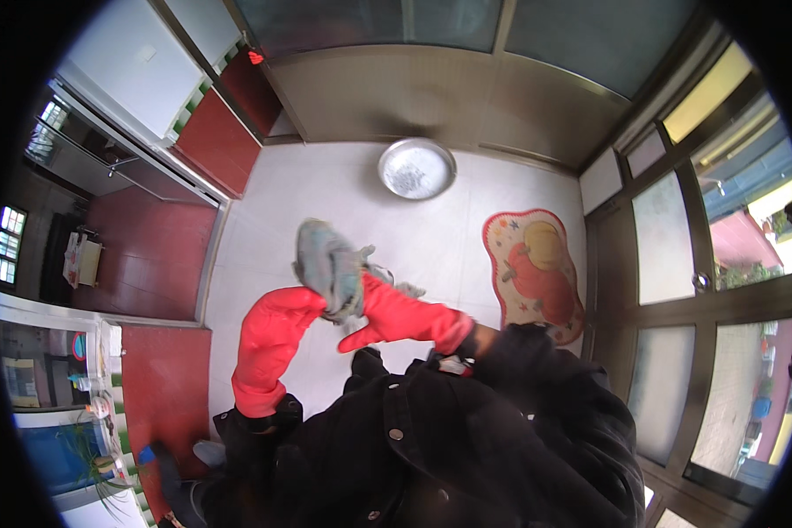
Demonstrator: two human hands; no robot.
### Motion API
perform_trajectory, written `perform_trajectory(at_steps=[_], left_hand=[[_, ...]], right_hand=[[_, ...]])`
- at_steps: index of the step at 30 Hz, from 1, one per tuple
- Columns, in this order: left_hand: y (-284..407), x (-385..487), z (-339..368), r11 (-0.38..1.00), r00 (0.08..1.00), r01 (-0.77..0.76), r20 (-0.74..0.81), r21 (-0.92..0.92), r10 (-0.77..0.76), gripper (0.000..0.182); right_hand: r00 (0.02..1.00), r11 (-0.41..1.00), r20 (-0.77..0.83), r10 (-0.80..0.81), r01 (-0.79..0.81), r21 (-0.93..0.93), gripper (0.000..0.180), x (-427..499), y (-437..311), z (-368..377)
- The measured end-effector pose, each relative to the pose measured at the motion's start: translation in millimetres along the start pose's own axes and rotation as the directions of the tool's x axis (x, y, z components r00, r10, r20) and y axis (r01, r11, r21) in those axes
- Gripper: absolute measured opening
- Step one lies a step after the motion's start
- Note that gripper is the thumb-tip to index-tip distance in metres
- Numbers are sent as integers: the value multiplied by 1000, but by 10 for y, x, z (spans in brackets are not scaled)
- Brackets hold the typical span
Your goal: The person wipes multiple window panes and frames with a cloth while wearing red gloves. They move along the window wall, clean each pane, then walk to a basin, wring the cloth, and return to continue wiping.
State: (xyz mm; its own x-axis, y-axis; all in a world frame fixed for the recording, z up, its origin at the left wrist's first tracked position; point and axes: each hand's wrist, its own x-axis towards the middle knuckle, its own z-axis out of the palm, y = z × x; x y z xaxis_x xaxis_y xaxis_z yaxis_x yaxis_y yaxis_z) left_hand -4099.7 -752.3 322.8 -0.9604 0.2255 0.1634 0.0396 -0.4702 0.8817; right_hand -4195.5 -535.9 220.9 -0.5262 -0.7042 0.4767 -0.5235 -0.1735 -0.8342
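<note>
Both of my hands wear red rubber gloves and are raised in front of my dark jacket. My left hand [280, 330] has its fingers closed on the lower left edge of a bunched, wet-looking grey-green cloth [327, 264]. At the cloth's right side is my right hand [396, 313], its thumb spread towards the lower left and its fingers partly hidden at the cloth; whether it grips is not clear. Loose ends of the cloth stick out to the right above the pale floor. A round metal basin [417, 169] with whitish, sudsy contents rests on the floor farther off.
A pumpkin-patterned mat [538, 274] lies on the tiled floor [257, 218] at the right. Brown metal-framed panels [383, 99] stand behind the basin. Glazed doors [663, 244] are at the right, a doorway and a red-faced low wall [168, 389] at the left.
</note>
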Motion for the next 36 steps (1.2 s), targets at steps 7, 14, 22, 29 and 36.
perform_trajectory(at_steps=[7, 14, 22, 29, 36], left_hand=[[531, 1111, -1938, 968, 925, -250, -294, 11, 242, 61], [524, 2557, -3522, 534, 844, 536, -417, 654, -338, 73], [-985, 4774, -3787, 530, 758, 369, 82, 764, -647, 80], [-1647, 6437, -4336, 715, 733, 515, 188, 473, -653, 25], [-2835, 7428, -4707, 684, 700, 638, 104, 355, -706, 25]], right_hand=[[877, 804, 155, 455, -480, 352, 59, 1696, 1369, -190], [684, 633, 73, 726, -706, 317, 64, 2671, 1916, -1091], [732, 636, 49, 679, -620, 460, 56, 3186, 2851, -1969], [537, 625, -324, 779, -631, 459, 59, 2960, 3991, -2571], [350, 485, -778, 522, -872, -67, 38, 2589, 5564, -2824]])
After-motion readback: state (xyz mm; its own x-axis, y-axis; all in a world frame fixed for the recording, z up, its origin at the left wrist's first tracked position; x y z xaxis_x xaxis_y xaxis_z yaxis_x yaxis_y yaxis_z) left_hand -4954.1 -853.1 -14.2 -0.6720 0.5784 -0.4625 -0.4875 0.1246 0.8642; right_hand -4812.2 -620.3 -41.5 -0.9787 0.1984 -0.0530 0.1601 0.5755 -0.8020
